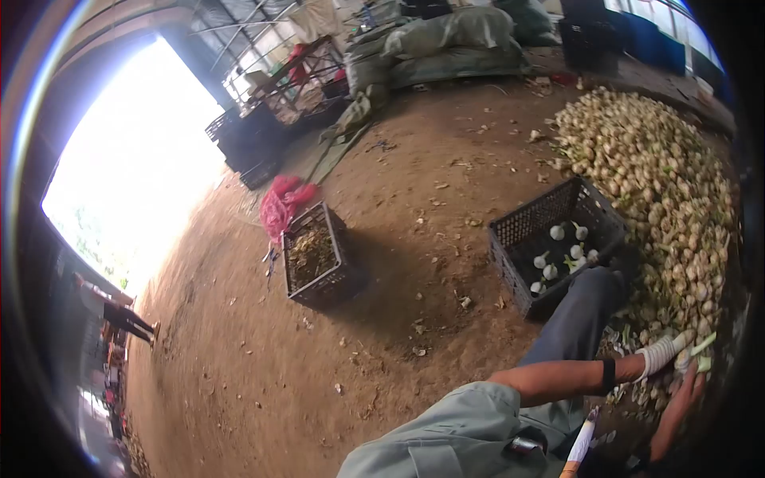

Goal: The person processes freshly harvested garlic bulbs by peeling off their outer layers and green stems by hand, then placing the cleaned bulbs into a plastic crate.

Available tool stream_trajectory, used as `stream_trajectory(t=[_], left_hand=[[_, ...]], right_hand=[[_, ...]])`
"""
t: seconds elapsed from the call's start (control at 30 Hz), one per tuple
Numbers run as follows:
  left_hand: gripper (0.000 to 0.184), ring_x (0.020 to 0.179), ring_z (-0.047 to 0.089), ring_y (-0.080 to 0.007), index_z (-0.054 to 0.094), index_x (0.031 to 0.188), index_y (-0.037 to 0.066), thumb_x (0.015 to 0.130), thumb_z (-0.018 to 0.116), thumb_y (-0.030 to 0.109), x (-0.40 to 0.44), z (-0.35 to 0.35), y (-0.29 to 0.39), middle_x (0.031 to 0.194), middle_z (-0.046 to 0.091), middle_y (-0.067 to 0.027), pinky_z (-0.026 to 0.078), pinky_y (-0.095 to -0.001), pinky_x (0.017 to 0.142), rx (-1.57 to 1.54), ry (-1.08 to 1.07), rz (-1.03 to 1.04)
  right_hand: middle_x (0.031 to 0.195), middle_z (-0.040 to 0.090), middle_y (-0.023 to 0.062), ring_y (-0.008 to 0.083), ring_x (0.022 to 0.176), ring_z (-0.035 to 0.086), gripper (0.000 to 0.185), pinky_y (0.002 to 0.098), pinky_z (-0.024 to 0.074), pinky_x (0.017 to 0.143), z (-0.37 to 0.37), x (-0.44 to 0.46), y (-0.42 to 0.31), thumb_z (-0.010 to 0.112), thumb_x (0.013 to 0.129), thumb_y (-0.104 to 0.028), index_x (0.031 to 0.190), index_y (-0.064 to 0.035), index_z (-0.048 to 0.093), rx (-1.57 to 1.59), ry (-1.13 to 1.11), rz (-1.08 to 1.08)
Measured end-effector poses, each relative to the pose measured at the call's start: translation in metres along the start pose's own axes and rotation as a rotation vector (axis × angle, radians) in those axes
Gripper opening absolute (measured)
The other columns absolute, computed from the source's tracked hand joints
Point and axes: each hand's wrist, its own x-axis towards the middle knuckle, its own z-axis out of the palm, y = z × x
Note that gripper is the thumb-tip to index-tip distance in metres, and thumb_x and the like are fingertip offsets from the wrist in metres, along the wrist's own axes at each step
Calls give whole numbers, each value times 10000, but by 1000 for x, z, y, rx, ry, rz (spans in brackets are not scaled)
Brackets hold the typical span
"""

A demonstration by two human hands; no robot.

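Dirt floor spreads beyond the fingers, toward the top and left of the view. The garlic pile lies under the fingers and stretches away from them. Beyond the fingers, the near black crate holds several trimmed white garlic bulbs; the far black crate, farther left, holds dry brown scraps. The left hand, wrapped in white, reaches right with its forearm nearly level across the view; the right hand angles up from below, fingers extended. Between their fingertips is the green-stemmed garlic, its stalk's long axis slanting up and right. Whether either hand's fingers grasp it, I cannot tell.
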Motion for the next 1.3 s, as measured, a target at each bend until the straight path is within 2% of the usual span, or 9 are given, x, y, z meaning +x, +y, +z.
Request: stream_trajectory(t=[0.13,0.17,0.2,0.27,0.37,0.57,0.83,1.0,1.3], left_hand=[[488,771,597,-223,574,1083,27,866,620,461,-9,7,26,894,638,-161,492,-366,706,705,153,213],[457,790,602,-234,565,1077,30,820,685,388,6,8,6,927,640,-160,502,-382,716,149,22,401],[449,784,595,-231,557,1082,18,806,715,336,-11,23,50,937,639,-161,507,-379,731,550,85,209],[419,778,596,-226,559,1052,14,840,692,350,31,13,2,928,637,-121,501,-354,690,318,86,333],[231,652,588,-125,629,974,48,932,599,273,51,33,50,797,637,-27,488,-264,565,-6,276,-287],[334,553,573,-134,627,932,89,920,465,381,73,58,76,745,637,-38,405,-275,401,-148,216,-214],[386,691,635,-148,628,1020,34,925,493,383,109,19,89,853,659,-73,490,-260,528,-159,-76,-58],[688,694,588,-100,634,1052,20,927,397,654,99,27,88,806,626,-40,479,-218,600,144,-80,-106],[627,755,596,-121,623,1105,-4,982,353,548,94,27,54,801,630,-62,476,-279,676,614,-338,224]], right_hand=[[855,627,197,297,792,594,243,398,463,756,-34,74,88,593,876,-151,1009,44,652,-846,313,-1007],[793,595,196,319,753,571,164,443,438,706,-7,22,27,575,798,-49,917,44,638,-728,258,-655],[752,567,173,318,734,546,95,461,409,679,10,-10,-22,539,743,-1,812,41,590,-590,100,-443],[667,532,147,289,610,524,12,403,397,570,17,-6,-15,552,754,36,759,33,562,-687,125,-816],[737,628,124,188,580,572,109,323,422,495,30,-8,-59,604,875,-48,808,38,605,-410,17,-922],[781,667,101,83,392,486,261,227,396,312,16,27,-58,559,965,-231,887,4,643,480,-39,-394],[920,669,178,234,740,670,517,350,524,602,-23,58,-45,690,844,-246,1260,1,507,-933,-419,-231],[994,661,157,220,756,688,550,317,543,624,-9,44,-43,704,819,-183,1281,8,476,-325,-377,-298],[652,580,164,182,509,583,262,309,460,490,0,39,-47,662,803,-126,984,49,588,-416,-132,-517]])
